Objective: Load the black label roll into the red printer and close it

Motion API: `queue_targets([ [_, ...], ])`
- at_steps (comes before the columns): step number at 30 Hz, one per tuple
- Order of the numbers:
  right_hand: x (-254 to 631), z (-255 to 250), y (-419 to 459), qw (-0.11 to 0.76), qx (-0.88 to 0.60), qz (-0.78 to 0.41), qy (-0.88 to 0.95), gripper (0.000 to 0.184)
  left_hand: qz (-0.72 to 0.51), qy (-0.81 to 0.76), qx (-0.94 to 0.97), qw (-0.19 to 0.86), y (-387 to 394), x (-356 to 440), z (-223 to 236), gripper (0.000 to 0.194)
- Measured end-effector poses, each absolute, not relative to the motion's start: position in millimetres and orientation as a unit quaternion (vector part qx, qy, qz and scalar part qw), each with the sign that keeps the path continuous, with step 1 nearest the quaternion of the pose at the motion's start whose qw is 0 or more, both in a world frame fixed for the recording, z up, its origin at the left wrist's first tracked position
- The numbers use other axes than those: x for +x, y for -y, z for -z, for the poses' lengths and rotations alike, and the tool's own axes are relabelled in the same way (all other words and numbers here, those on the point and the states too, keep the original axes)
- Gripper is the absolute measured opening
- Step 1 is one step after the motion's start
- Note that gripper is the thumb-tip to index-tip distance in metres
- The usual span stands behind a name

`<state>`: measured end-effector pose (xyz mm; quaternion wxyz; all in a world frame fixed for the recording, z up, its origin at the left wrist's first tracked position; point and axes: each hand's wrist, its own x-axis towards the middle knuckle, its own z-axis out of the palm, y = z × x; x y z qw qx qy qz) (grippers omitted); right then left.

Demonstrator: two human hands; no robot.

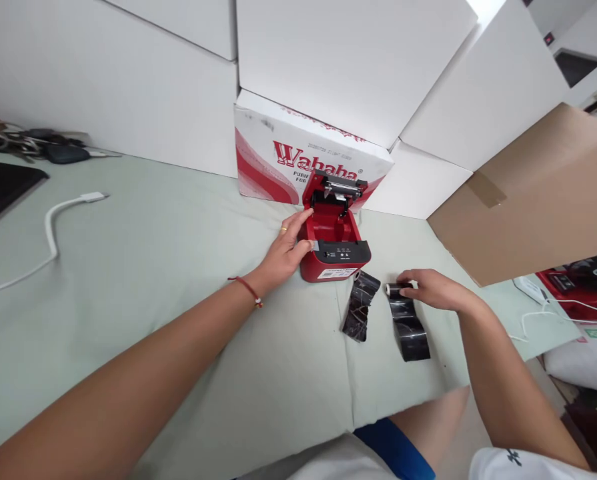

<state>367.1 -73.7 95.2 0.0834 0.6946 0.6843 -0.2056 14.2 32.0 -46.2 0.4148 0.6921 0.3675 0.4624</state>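
Observation:
A small red label printer (339, 252) stands on the cloth-covered table with its lid tipped back and its red inner bay exposed. My left hand (282, 253) grips its left side, thumb at the front corner and fingers along the upper edge. To the right, my right hand (437, 289) pinches a small roll of black label strip (409, 327) at its top end, and the loose tail lies toward me. Between that roll and the printer lies a second black strip roll (360, 303), its end ragged, touched by neither hand.
Behind the printer, a Wahaba-lettered box (268, 160) leans against white boxes (328, 53). A brown cardboard box (538, 193) stands at right. On the left are a white cable (52, 233), keys (43, 143) and a dark flat object (3, 190). The table's near edge meets my lap.

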Motion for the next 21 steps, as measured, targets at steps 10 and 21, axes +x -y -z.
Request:
queue_targets([
  [10,296.8,-67.6,67.0,0.082,0.638,0.188,-0.742,0.033,-0.458,-0.380,0.683,0.424,-30.4,14.3,43.0,0.078],
  [21,235.4,-159.2,13.9,0.005,0.548,0.054,-0.834,0.035,-0.489,-0.357,0.648,0.462,-25.0,19.5,41.8,0.087],
])
